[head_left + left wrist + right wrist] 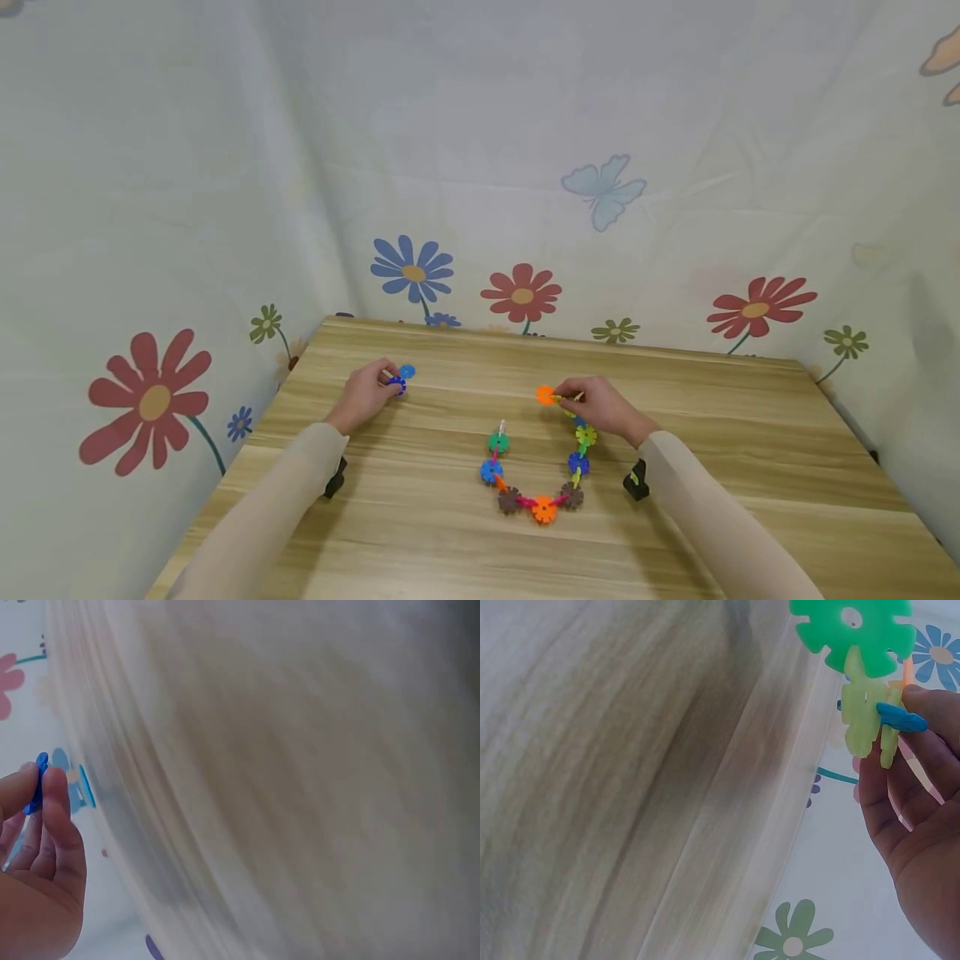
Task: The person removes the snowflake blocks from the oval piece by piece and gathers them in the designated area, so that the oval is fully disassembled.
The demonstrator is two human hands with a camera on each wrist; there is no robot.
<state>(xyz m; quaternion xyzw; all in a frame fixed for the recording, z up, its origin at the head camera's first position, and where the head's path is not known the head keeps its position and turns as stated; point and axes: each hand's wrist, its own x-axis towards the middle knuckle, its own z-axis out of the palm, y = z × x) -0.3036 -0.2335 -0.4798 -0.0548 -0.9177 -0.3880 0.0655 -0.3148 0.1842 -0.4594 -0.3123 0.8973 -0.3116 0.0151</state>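
Observation:
My left hand (366,393) pinches a dark blue notched plastic disc (37,784) between thumb and fingers at the table's far left. Just beyond it lies a lighter blue disc (407,371). At the right, my right hand (600,404) grips the upper end of a chain of interlocking snowflake discs, close to an orange disc (544,395). The chain curves in a U, through a lower orange disc (544,510), to a green disc (498,443) with a pale disc standing at its end. Fingers partly hide the gripped links; yellow-green pieces (861,712) show there in the right wrist view.
The wood-grain table (420,542) runs back to a pale fabric backdrop (480,125) printed with flowers and a butterfly. Black wrist devices (637,481) sit below both sleeves.

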